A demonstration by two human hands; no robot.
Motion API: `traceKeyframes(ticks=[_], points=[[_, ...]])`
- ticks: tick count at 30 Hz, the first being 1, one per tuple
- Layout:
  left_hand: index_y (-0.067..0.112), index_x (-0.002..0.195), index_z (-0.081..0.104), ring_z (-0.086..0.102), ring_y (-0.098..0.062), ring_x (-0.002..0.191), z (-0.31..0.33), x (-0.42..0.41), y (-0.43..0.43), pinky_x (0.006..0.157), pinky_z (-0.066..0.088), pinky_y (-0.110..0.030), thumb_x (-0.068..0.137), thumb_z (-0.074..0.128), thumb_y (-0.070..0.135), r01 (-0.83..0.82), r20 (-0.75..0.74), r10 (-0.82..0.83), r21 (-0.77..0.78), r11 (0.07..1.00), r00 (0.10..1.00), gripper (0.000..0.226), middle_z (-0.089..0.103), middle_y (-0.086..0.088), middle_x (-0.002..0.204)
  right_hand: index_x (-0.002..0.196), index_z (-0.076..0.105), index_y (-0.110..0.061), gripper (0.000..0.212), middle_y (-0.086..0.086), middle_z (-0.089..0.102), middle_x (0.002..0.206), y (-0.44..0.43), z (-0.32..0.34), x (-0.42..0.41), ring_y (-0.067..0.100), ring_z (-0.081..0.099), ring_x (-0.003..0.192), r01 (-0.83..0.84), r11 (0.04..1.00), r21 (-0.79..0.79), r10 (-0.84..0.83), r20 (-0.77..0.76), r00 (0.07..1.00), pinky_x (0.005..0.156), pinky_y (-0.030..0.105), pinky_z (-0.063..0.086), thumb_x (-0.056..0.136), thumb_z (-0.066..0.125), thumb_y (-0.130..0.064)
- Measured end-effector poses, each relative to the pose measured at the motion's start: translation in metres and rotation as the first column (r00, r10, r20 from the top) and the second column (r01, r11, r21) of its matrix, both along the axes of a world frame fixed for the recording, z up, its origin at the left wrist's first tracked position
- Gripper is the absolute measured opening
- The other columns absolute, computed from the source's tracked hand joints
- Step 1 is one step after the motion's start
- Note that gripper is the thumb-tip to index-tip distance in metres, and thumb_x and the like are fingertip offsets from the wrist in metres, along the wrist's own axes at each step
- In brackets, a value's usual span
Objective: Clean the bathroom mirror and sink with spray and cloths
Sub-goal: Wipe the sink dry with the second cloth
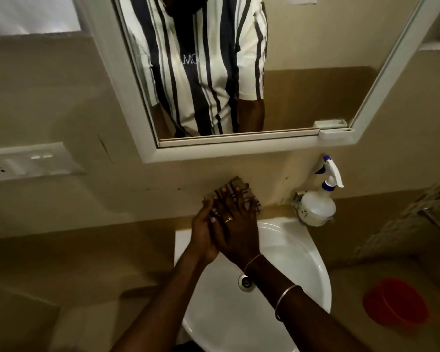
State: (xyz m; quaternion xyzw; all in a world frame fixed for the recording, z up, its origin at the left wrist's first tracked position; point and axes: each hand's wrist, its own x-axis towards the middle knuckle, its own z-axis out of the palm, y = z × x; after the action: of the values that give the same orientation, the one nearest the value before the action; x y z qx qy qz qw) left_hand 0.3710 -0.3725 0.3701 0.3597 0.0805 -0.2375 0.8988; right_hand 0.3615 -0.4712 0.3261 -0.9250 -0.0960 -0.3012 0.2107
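Observation:
A dark checked cloth (pixel 244 188) lies against the beige wall just above the back of the white sink (pixel 302 252). My right hand (pixel 236 224), with a ring on one finger, lies over the cloth with straight fingers and presses it to the wall. My left hand (pixel 203 232) sits beside it on the left, partly tucked under it, its fingers reaching up to the cloth's left edge. The white-framed mirror (pixel 302 72) hangs above and reflects a striped shirt. A white spray bottle (pixel 318 204) with a blue and white trigger stands on the sink's back right corner.
A metal tap (pixel 297 196) is half hidden behind the spray bottle. The drain (pixel 245 282) shows in the basin under my right wrist. A white switch plate (pixel 26 160) is on the wall at left. A red bucket (pixel 395 303) stands on the floor at right.

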Motion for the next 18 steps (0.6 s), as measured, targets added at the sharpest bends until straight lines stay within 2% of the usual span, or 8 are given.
traceKeyframes(ticks=[2,5,10,14,18], points=[[0.008,0.141,0.060,0.064,-0.030,0.126,-0.017,0.005,-0.023,0.108,0.049,-0.040,0.105,0.042,0.044,0.061,-0.086,-0.057,0.049,0.997,0.995,0.054,0.063,-0.018,0.140,0.153,0.047,-0.022,0.053,0.005,0.035,0.165,-0.023,-0.019,-0.007,0.028,0.017,0.158,0.078,0.997,-0.017,-0.080,-0.082,0.993,0.122,0.062,0.017,0.101,0.049,-0.037],[0.005,0.138,0.061,0.065,-0.031,0.123,-0.043,0.016,-0.054,0.101,0.053,-0.040,0.108,0.040,0.042,0.075,-0.152,-0.046,0.189,0.979,0.987,0.052,0.067,-0.019,0.134,0.150,0.051,-0.024,0.053,0.005,0.037,0.163,-0.054,-0.046,-0.005,0.028,0.021,0.156,0.108,0.994,0.002,-0.105,-0.210,0.972,0.119,0.062,0.027,0.098,0.052,-0.035],[0.014,0.106,0.071,0.071,-0.025,0.098,-0.070,0.028,-0.075,0.089,0.055,-0.036,0.108,0.048,0.035,-0.020,-0.169,0.113,0.477,0.879,0.979,0.031,0.075,-0.012,0.109,0.146,0.054,-0.022,0.053,0.006,0.046,0.157,-0.069,-0.067,0.004,0.031,0.037,0.148,0.053,0.992,0.113,-0.016,-0.302,0.953,0.104,0.053,0.052,0.094,0.056,-0.032],[0.014,0.094,0.071,0.070,-0.025,0.090,-0.089,0.037,-0.067,0.079,0.055,-0.033,0.106,0.054,0.030,-0.034,-0.205,0.187,0.583,0.812,0.961,0.026,0.075,-0.010,0.096,0.148,0.052,-0.022,0.056,0.007,0.041,0.161,-0.062,-0.084,0.015,0.031,0.023,0.155,0.000,0.997,0.073,0.029,-0.407,0.913,0.112,0.058,0.040,0.094,0.055,-0.035],[0.010,0.093,0.072,0.071,-0.028,0.088,-0.103,0.040,-0.058,0.078,0.058,-0.036,0.100,0.060,0.018,0.010,-0.234,0.184,0.641,0.767,0.955,0.017,0.075,-0.012,0.096,0.148,0.052,-0.015,0.057,0.012,0.040,0.160,-0.057,-0.094,0.017,0.034,0.019,0.156,0.001,0.996,0.084,0.033,-0.404,0.914,0.113,0.054,0.042,0.095,0.052,-0.035]])
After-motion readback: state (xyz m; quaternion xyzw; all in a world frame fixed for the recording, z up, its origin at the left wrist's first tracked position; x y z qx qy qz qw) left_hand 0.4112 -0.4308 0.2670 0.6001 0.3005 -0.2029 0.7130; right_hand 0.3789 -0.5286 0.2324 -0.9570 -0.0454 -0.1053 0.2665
